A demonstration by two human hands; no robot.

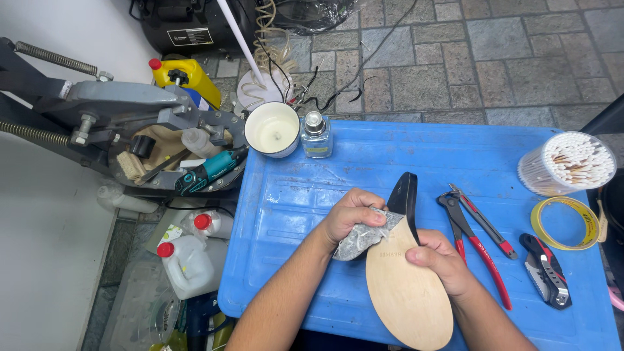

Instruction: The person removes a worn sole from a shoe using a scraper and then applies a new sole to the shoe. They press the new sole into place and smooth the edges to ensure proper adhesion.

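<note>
1. My left hand is closed around a crumpled grey rag and presses it against the shoe, near the waist of its pale tan sole.
2. My right hand grips the same shoe from its right edge, thumb on the sole, fingers wrapped underneath.
3. The shoe lies sole-up over the near part of the blue plastic tabletop; its black heel end points away from me, and the broad front of the sole reaches past the table's near edge.
4. Just right of my right hand lie red-handled pliers, touching nothing I hold.
5. Farther right sit a folding utility knife, a roll of yellow tape and a clear tub of cotton swabs.
6. At the far edge of the table stand a white cup of pale liquid and a small glass bottle beside it.
7. Left of the table is a grey metal machine, with white jugs with red caps on the floor below it.
</note>
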